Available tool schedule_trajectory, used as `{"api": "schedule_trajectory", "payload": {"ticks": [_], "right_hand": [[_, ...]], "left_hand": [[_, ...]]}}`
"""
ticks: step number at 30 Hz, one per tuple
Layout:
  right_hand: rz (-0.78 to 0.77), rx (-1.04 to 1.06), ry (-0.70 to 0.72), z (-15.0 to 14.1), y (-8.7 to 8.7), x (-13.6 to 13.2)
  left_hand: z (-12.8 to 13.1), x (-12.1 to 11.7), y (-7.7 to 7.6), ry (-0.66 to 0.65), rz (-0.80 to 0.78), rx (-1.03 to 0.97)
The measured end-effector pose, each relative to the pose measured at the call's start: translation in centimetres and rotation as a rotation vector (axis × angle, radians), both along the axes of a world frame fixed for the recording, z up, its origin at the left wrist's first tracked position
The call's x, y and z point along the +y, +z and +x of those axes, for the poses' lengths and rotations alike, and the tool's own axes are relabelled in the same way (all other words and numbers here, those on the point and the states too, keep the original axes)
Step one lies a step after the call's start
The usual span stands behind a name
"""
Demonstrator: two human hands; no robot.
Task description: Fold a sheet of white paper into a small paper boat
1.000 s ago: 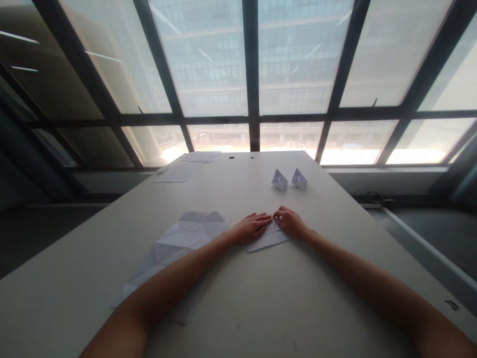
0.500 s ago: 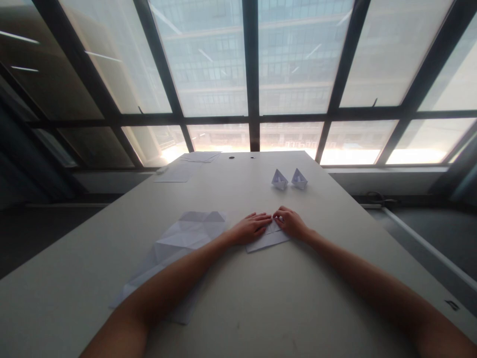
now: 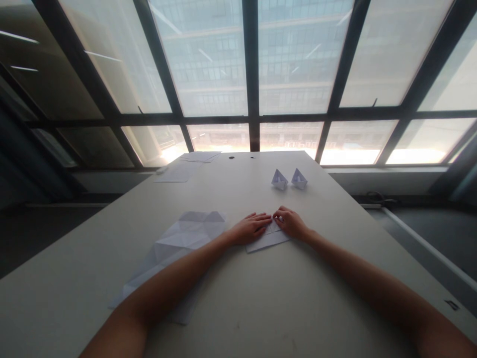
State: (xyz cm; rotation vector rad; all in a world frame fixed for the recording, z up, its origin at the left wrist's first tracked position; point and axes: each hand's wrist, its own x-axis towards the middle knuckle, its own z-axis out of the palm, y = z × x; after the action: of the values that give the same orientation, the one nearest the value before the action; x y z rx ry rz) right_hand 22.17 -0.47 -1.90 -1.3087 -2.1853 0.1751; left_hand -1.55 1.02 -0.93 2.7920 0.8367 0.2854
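Observation:
A piece of folded white paper [image 3: 266, 242] lies on the table in front of me, with flaps and a band along its near edge. My left hand [image 3: 249, 229] rests flat on its left side, fingers stretched out towards the right. At the paper's upper right, my right hand [image 3: 290, 223] has its fingers bent and pinched together at the fold. The two hands' fingertips nearly meet, and they cover the top of the paper. Beyond them stand two folded paper boats, a left boat [image 3: 279, 180] and a right boat [image 3: 299, 179], side by side.
Creased, opened-out white paper [image 3: 190, 231] lies left of my hands, partly under my left forearm. Flat white sheets [image 3: 177, 173] lie at the table's far left. The white table [image 3: 268, 303] runs towards large windows [image 3: 208, 59]. A dark round hole [image 3: 231, 157] shows near the far edge.

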Motion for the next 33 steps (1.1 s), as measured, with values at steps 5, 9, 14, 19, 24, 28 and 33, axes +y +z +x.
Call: {"api": "schedule_trajectory", "payload": {"ticks": [5, 9, 14, 19, 24, 28, 33], "right_hand": [[0.0, -0.004, -0.004, 0.0, 0.0, 0.0], [0.001, -0.01, -0.006, 0.0, 0.0, 0.0], [0.005, -0.013, -0.01, -0.1, 0.1, -0.1], [0.004, -0.033, -0.04, -0.2, 0.1, -0.1], [0.0, -0.024, -0.077, 0.0, -0.1, 0.1], [-0.007, 0.017, -0.018, 0.1, -0.2, 0.3], [-0.006, 0.027, 0.006, 0.0, -0.2, 0.3]], "left_hand": [[0.0, 0.0, 0.0, -0.003, -0.002, 0.004], [0.0, 0.0, 0.1, 0.001, -0.013, 0.001], [0.0, 0.0, 0.1, 0.01, -0.038, -0.014], [-0.1, 0.2, -0.2, 0.058, 0.002, -0.089], [-0.3, 0.8, -0.3, 0.063, 0.104, -0.212], [-0.2, 1.0, -0.2, 0.032, 0.097, -0.237], [0.0, 0.4, 0.1, 0.037, 0.087, -0.199]]}}
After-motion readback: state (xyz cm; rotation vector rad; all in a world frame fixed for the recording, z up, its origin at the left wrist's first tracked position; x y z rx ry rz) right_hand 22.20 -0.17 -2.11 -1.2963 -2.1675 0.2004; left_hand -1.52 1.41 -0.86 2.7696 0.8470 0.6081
